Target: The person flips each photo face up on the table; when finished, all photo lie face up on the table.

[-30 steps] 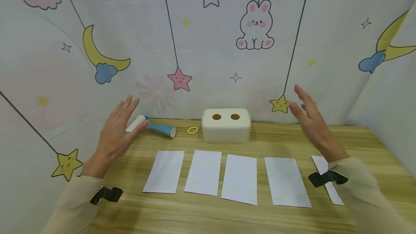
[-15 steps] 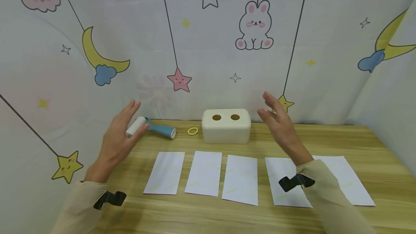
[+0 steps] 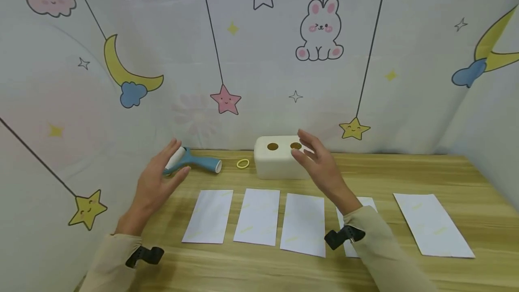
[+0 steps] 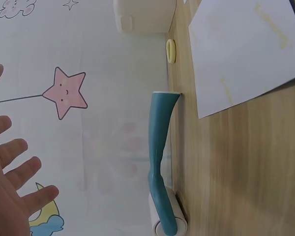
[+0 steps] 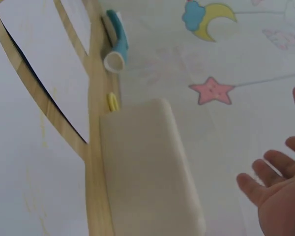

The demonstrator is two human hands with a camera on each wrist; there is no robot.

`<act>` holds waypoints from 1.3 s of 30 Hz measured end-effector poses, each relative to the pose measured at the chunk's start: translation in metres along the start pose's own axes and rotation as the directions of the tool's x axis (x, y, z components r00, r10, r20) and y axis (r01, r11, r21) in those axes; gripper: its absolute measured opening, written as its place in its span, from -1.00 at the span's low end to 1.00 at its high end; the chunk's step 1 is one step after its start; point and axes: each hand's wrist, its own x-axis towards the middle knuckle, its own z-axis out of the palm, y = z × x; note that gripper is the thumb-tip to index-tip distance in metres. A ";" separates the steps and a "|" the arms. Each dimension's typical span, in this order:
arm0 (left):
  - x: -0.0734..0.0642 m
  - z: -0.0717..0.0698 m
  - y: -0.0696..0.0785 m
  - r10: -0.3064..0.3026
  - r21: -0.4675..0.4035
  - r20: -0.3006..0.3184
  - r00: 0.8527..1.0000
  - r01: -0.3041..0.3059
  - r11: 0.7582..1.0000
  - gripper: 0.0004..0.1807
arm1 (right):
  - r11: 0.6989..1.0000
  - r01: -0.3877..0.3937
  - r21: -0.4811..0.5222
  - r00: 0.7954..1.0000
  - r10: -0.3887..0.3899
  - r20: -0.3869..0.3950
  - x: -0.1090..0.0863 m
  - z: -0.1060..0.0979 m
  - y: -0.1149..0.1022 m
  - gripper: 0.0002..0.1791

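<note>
Surface: wood-grained tabletop (image 3: 243,269), yellow-brown, streaks running side to side. Clock centred on the middle sheet, head view. Pale cloth backdrop (image 3: 259,48), lightly creased, closes the space from 9 round through 12 to 3 o'clock; printed with stars, moons, clouds and a seated rabbit. Five flat white paper sheets (image 3: 303,224), faint yellow streaks, lie in a spaced row along the 9-to-3 line; the right sleeve (image 3: 377,242), beige, partly covers the fourth. Cream box (image 3: 277,166), smooth, rounded corners, two round holes in its top, stands just short of 12. Yellow ring (image 3: 243,167), thin, lies between 10 and 11. Roller (image 3: 204,163), blue handle, white cylinder, lies at 10. Left hand (image 3: 156,188), between 9 and 10: wide, fingers extended, near the roller but apart from it. Right hand (image 3: 322,172), toward 1: wide, thumb spread, beside the box with a gap visible in the right wrist view.
</note>
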 end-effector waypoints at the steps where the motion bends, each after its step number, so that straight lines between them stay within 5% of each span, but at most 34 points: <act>1: -0.002 0.001 -0.002 -0.001 -0.005 0.005 1.000 0.001 1.000 -0.23 | 1.000 0.002 -0.001 1.000 -0.002 0.006 0.000 0.005 0.001 -0.30; 10: -0.013 0.013 -0.009 0.023 -0.052 0.031 0.999 -0.022 0.998 -0.22 | 0.998 -0.048 0.040 0.996 0.045 0.072 -0.003 0.044 0.010 -0.33; 19: -0.027 0.022 -0.012 0.019 -0.102 0.059 0.998 -0.013 0.995 0.00 | 0.998 -0.005 0.063 0.993 -0.002 0.121 -0.004 0.083 0.013 -0.36; 25: -0.030 0.026 -0.013 -0.011 -0.163 0.131 0.991 0.033 0.986 0.10 | 0.999 0.025 0.025 0.990 -0.028 0.137 -0.004 0.103 0.015 -0.42; 30: -0.032 0.026 -0.014 -0.053 -0.152 0.221 0.974 0.088 0.984 0.15 | 0.999 0.028 0.017 0.984 -0.031 0.174 -0.006 0.116 0.017 -0.43; 39: -0.037 0.026 -0.017 -0.071 -0.140 0.399 0.914 0.138 0.981 0.16 | 0.999 -0.012 -0.037 0.954 0.023 0.298 -0.008 0.131 0.022 -0.38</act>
